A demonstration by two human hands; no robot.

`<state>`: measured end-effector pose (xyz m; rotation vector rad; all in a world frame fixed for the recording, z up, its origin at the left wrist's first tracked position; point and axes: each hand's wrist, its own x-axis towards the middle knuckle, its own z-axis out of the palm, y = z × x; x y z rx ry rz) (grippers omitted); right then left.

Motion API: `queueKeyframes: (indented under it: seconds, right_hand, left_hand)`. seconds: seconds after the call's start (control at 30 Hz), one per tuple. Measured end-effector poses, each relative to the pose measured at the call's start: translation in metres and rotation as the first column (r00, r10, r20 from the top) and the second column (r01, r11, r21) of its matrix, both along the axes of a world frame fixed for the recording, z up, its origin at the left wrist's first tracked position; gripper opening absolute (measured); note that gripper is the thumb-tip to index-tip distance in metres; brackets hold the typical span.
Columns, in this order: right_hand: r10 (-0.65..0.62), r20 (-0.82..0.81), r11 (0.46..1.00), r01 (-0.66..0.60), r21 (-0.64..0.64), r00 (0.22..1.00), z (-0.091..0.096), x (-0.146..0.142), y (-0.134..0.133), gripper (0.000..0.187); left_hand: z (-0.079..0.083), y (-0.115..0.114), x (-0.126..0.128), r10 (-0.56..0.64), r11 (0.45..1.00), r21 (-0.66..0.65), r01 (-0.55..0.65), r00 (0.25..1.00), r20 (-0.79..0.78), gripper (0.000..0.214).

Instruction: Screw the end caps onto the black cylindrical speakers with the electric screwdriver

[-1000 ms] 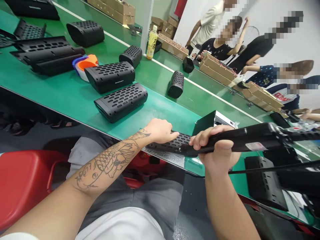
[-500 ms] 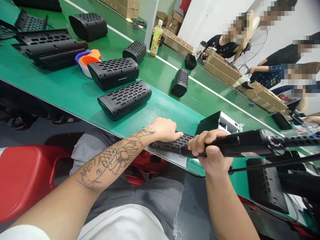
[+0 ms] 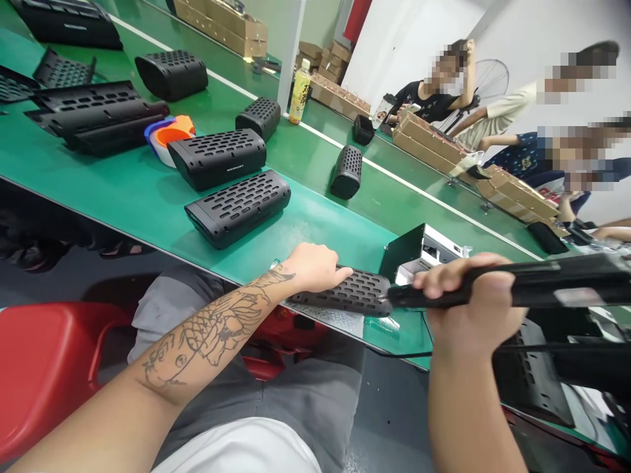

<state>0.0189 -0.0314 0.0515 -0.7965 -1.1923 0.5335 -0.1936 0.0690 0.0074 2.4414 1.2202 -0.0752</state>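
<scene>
My left hand (image 3: 315, 268) is closed around the near end of a black perforated speaker shell (image 3: 355, 292), which lies on the front edge of the green bench (image 3: 148, 190). My right hand (image 3: 468, 309) is wrapped round the handle of a long black power screwdriver (image 3: 547, 284). The tool lies level, and its tip meets the right end of the shell. A black cable runs from the tool to the right.
Two finished black speakers (image 3: 238, 207) (image 3: 217, 156) lie to the left, with more shells and grilles (image 3: 93, 112) behind them. An orange tape roll (image 3: 170, 131), a drink bottle (image 3: 299, 82), a small metal box (image 3: 419, 253) and cardboard boxes (image 3: 513, 190) are also here. Several people sit across the bench.
My right hand has slid to the right along the tool, away from the shell, and the tool now lies flatter. My left hand stays on the shell.
</scene>
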Motion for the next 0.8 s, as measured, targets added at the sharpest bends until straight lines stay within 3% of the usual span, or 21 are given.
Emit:
queueKeyframes:
  seconds: [0.03,0.07,0.13,0.2,0.27,0.37,0.43,0.57,0.67,0.73,0.8]
  right_hand:
    - [-0.189,-0.007,0.982,0.189,0.027,0.982,0.002,0.016,0.004,0.033]
    - [-0.367,-0.006,0.929,0.367,0.044,0.93,0.002,0.033,0.009,0.03]
    - [-0.559,0.022,0.828,0.556,0.071,0.829,-0.004,0.065,0.018,0.027]
    - [-0.569,0.035,0.822,0.568,0.043,0.822,-0.017,0.089,0.024,0.029]
    - [-0.52,0.022,0.854,0.52,0.006,0.854,-0.031,0.102,0.025,0.03]
    - [-0.487,0.026,0.874,0.487,-0.004,0.873,-0.039,0.099,0.017,0.033]
    - [-0.472,0.024,0.881,0.472,-0.027,0.882,-0.033,0.085,0.007,0.034]
    - [-0.348,-0.081,0.937,0.349,0.0,0.934,-0.001,0.038,-0.017,0.041]
    - [0.015,-0.057,1.0,-0.014,0.02,0.998,0.018,-0.007,-0.026,0.051]
    - [0.263,-0.05,0.965,-0.264,-0.01,0.964,0.022,-0.038,-0.025,0.054]
    - [0.365,-0.062,0.93,-0.366,-0.009,0.929,0.02,-0.068,-0.018,0.054]
  left_hand:
    - [-0.001,-0.002,0.0,0.013,1.0,0.006,-0.013,1.0,0.005,0.076]
    - [-0.001,-0.005,0.0,0.028,1.0,0.011,-0.028,1.0,0.01,0.076]
    - [-0.002,-0.008,0.001,0.055,0.998,0.01,-0.055,0.998,0.013,0.077]
    - [-0.003,-0.01,0.002,0.074,0.997,0.007,-0.074,0.997,0.01,0.077]
    - [-0.004,-0.011,0.003,0.087,0.996,0.004,-0.087,0.996,0.009,0.077]
    - [-0.005,-0.01,0.001,0.097,0.995,0.005,-0.097,0.995,0.016,0.076]
    - [-0.005,-0.009,-0.002,0.084,0.996,-0.006,-0.084,0.996,0.037,0.072]
    - [-0.004,-0.004,-0.009,0.018,0.999,-0.051,-0.013,0.996,0.091,0.063]
    - [-0.005,-0.002,-0.012,-0.013,0.998,-0.057,0.02,0.994,0.112,0.062]
    - [-0.004,-0.002,-0.014,-0.022,0.998,-0.057,0.03,0.991,0.132,0.061]
    - [-0.004,-0.002,-0.015,-0.031,0.997,-0.06,0.04,0.989,0.144,0.058]
